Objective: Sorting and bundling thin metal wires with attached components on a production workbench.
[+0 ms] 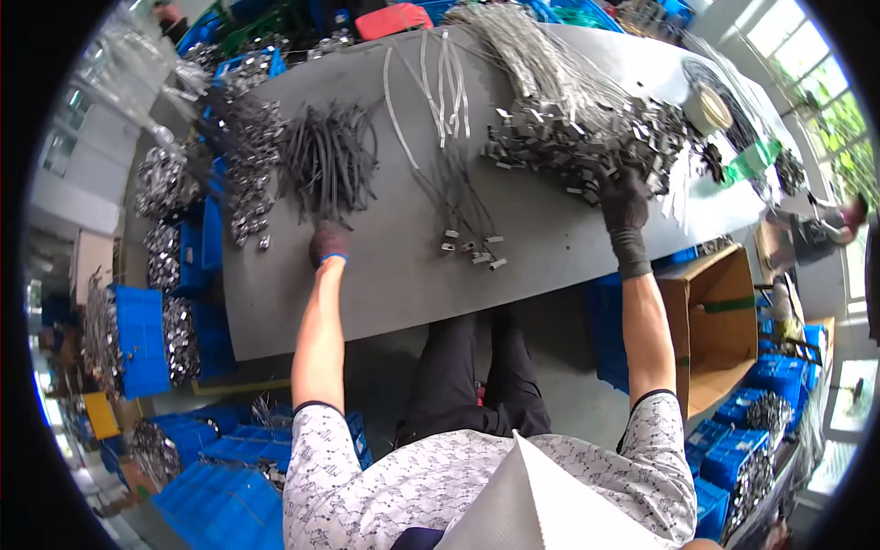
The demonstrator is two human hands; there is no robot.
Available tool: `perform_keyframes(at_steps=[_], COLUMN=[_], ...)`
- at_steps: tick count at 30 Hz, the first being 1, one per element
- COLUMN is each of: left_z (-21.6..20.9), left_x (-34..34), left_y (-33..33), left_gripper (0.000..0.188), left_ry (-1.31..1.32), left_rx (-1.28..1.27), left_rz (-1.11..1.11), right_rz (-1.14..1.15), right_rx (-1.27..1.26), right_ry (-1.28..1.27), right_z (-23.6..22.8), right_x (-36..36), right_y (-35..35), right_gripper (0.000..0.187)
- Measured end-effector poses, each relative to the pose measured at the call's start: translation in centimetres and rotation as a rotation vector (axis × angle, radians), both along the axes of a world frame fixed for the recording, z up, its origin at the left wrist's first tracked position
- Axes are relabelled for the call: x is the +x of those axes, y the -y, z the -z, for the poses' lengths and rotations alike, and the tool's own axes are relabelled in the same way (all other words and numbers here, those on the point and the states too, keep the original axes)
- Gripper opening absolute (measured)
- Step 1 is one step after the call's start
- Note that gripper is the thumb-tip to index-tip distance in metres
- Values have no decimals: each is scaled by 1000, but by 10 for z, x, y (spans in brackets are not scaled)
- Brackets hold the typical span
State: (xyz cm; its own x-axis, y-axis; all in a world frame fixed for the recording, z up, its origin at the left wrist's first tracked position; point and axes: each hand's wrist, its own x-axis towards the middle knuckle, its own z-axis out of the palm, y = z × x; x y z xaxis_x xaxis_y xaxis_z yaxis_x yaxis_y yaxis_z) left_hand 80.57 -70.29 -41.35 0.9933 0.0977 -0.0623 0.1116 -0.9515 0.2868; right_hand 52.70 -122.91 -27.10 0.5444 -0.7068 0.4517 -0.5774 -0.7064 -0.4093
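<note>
My left hand point(329, 244), in a dark glove with a blue cuff edge, is at the near end of a heap of thin dark tubes point(332, 160). Its fingers look curled, and whatever they grip is hidden. My right hand point(626, 203), in a dark knitted glove, reaches into the near edge of a pile of small metal connectors point(577, 147) on cables. Its fingers blend into the pile. Between my hands lie several cables with pale strips point(442, 92) at the far end and metal connectors point(470, 249) at the near end.
All this lies on a grey table point(394, 302). Small metal parts point(247, 147) are heaped at its left. A long bundle of cables point(522, 46) runs to the back. Around stand blue crates point(142, 339), a cardboard box point(720, 321), a pale tub point(708, 112) and another person point(816, 240) at right.
</note>
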Motion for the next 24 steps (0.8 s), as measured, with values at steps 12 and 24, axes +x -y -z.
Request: perform_keyframes(at_steps=[12, 24], left_z=[-6, -49], left_x=[-134, -291], left_y=[6, 223], left_gripper=[17, 11], left_ry=[-591, -736], left_rx=[-1353, -1665], left_rz=[-164, 392], right_rz=[-177, -28], right_rx=[1415, 768], right_ry=[475, -877], right_z=[8, 233], right_x=[-117, -586], right_y=[-30, -223], right_gripper=[27, 15])
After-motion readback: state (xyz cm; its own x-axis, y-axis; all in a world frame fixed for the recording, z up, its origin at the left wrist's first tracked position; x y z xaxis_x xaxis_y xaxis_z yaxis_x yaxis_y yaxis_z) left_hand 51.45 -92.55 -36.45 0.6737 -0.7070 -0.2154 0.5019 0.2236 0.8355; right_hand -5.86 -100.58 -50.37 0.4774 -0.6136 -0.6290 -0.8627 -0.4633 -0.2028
